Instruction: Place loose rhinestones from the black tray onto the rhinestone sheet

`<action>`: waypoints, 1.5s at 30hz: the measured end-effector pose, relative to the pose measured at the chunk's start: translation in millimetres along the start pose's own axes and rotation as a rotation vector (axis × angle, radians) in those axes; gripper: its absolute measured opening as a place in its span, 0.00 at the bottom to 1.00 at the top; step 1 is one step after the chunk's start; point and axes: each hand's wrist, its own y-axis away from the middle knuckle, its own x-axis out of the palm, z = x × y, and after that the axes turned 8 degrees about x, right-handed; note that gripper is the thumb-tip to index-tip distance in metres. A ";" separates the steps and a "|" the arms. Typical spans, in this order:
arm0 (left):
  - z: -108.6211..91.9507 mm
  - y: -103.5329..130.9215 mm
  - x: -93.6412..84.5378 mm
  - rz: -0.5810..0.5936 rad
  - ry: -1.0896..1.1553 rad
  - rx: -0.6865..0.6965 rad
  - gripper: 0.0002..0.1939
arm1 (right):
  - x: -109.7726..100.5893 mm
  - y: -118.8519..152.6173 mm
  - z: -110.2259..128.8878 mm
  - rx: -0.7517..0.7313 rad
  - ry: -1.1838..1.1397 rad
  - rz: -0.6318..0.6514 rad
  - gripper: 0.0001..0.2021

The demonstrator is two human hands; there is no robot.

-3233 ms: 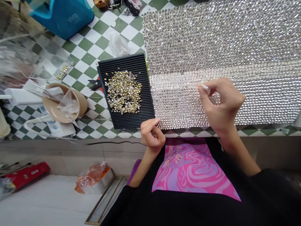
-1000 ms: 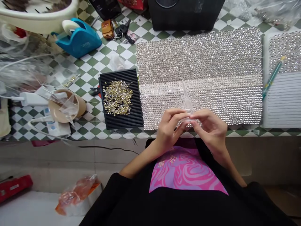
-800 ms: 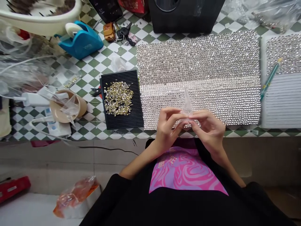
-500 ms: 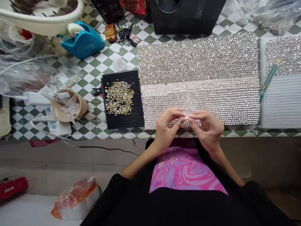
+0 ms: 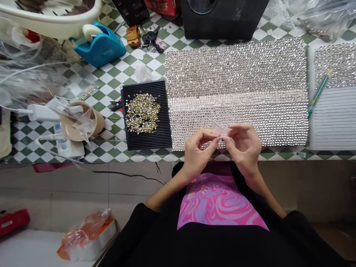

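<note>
My left hand (image 5: pixel 198 150) pinches a small translucent whitish piece (image 5: pixel 220 129) between thumb and fingertips. From the other side, my right hand (image 5: pixel 246 148) has its thumb against the lower edge of that piece, its other fingers raised and curved. Both hands are over the front edge of a wide sheet of glittering silver rhinestones (image 5: pixel 236 74). Left of the sheet, a black ribbed tray (image 5: pixel 164 122) bears a heap of gold and clear stones (image 5: pixel 142 113).
A green pen (image 5: pixel 319 92) lies on a white ribbed board (image 5: pixel 333 118) at right. Behind stand a black box (image 5: pixel 222 22), keys (image 5: pixel 151 37) and a blue tape dispenser (image 5: pixel 101 48). Pliers (image 5: pixel 115 105) and a beige cup (image 5: pixel 98 124) are left of the tray.
The translucent piece, upright and long before, now leans left and looks shorter. The fingers of my right hand have lifted off it and spread from the thumb. The view has shifted slightly.
</note>
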 end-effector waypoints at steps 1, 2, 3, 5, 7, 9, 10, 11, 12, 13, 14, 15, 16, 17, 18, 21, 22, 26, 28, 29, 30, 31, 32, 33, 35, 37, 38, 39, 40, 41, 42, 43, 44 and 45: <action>0.0 0.0 -0.3 -0.001 -0.001 -0.005 0.06 | 0.2 -0.7 0.7 0.039 -0.031 0.017 0.14; 0.0 -0.1 -0.7 -0.003 0.000 -0.012 0.06 | 0.3 -1.2 1.3 0.075 -0.048 0.046 0.13; 0.1 -0.1 -1.0 -0.010 0.003 -0.023 0.06 | 0.3 -1.7 1.8 0.103 -0.055 0.079 0.11; 0.5 -0.2 -1.3 -0.031 0.013 -0.037 0.07 | 0.7 -2.1 2.6 0.131 -0.058 0.116 0.06; 0.7 -0.6 -0.8 -0.048 0.020 -0.035 0.08 | 1.7 -2.3 3.3 0.136 -0.064 0.114 0.04; 0.5 -1.0 0.4 -0.045 0.023 -0.032 0.09 | 3.4 -2.4 4.0 0.123 -0.072 0.082 0.04; 0.1 -1.3 1.3 -0.042 0.026 -0.038 0.09 | 4.5 -2.4 4.2 0.115 -0.075 0.066 0.03; -0.5 -1.6 2.2 -0.042 0.029 -0.050 0.09 | 5.5 -2.6 4.4 0.106 -0.077 0.051 0.03; -1.2 -1.9 3.1 -0.044 0.035 -0.066 0.10 | 6.6 -2.8 4.6 0.099 -0.079 0.038 0.03; -1.9 -2.3 4.1 -0.047 0.044 -0.085 0.10 | 7.5 -3.0 4.6 0.092 -0.079 0.025 0.04; -2.8 -2.8 5.0 -0.051 0.054 -0.106 0.11 | 8.5 -3.3 4.7 0.086 -0.077 0.012 0.03; -3.5 -3.3 5.9 -0.054 0.068 -0.130 0.12 | 9.3 -3.6 4.8 0.083 -0.072 -0.003 0.03; -4.2 -3.9 6.7 -0.054 0.084 -0.152 0.12 | 10.2 -4.0 5.0 0.080 -0.063 -0.016 0.03; -4.7 -4.5 7.4 -0.051 0.102 -0.174 0.13 | 11.0 -4.4 5.3 0.078 -0.053 -0.028 0.02; -5.1 -5.1 8.0 -0.046 0.117 -0.192 0.13 | 11.7 -4.7 5.7 0.077 -0.041 -0.039 0.02; -5.1 -7.6 8.3 -0.032 0.129 -0.218 0.14 | 12.7 -5.0 7.0 0.062 -0.018 -0.072 0.06; -4.8 -8.5 7.8 -0.032 0.129 -0.216 0.15 | 12.2 -4.8 7.3 0.044 -0.012 -0.081 0.07; -3.9 -12.7 2.0 -0.018 0.183 -0.217 0.16 | 4.0 -4.2 5.8 -0.128 0.079 -0.015 0.07; -4.6 -14.2 -1.6 0.007 0.215 -0.234 0.15 | -1.9 -4.4 3.9 -0.229 0.161 0.037 0.11; -5.4 -14.6 -3.1 0.019 0.220 -0.241 0.14 | -4.4 -4.7 3.0 -0.272 0.207 0.050 0.13; -6.5 -14.6 -4.1 0.031 0.215 -0.244 0.13 | -6.3 -5.1 2.1 -0.304 0.249 0.055 0.14; -7.7 -14.3 -4.8 0.041 0.199 -0.239 0.12 | -7.4 -5.5 1.5 -0.324 0.286 0.054 0.14; -8.9 -13.5 -4.9 0.049 0.173 -0.221 0.10 | -7.7 -6.0 1.1 -0.335 0.312 0.043 0.13; -9.9 -12.4 -4.7 0.053 0.139 -0.189 0.09 | -7.4 -6.3 1.0 -0.339 0.322 0.021 0.13; -11.0 -9.4 -3.5 0.054 0.059 -0.096 0.06 | -5.5 -6.8 1.2 -0.331 0.304 -0.035 0.12; -10.3 -6.0 -1.9 0.058 0.000 -0.001 0.05 | -3.1 -6.8 1.9 -0.324 0.265 -0.085 0.11; -9.3 -4.5 -1.2 0.061 -0.018 0.036 0.05 | -2.1 -6.6 2.3 -0.320 0.248 -0.100 0.11; -8.0 -3.3 -0.6 0.059 -0.026 0.068 0.04 | -1.2 -6.3 2.6 -0.315 0.232 -0.110 0.11; -6.7 -2.4 0.0 0.051 -0.027 0.092 0.04 | -0.4 -5.8 2.9 -0.310 0.216 -0.117 0.11; -5.4 -1.8 0.5 0.038 -0.024 0.108 0.03 | 0.2 -5.3 3.1 -0.304 0.199 -0.122 0.11; -4.4 -1.6 0.9 0.024 -0.019 0.120 0.03 | 0.7 -4.8 3.4 -0.295 0.180 -0.126 0.11; -3.5 -1.7 1.3 0.013 -0.010 0.127 0.03 | 1.0 -4.3 3.6 -0.284 0.161 -0.129 0.11; -3.0 -2.0 1.6 0.007 -0.001 0.128 0.03 | 1.1 -3.9 3.7 -0.271 0.144 -0.132 0.11; -2.6 -2.4 1.9 0.005 0.008 0.122 0.03 | 1.1 -3.5 3.9 -0.253 0.130 -0.135 0.10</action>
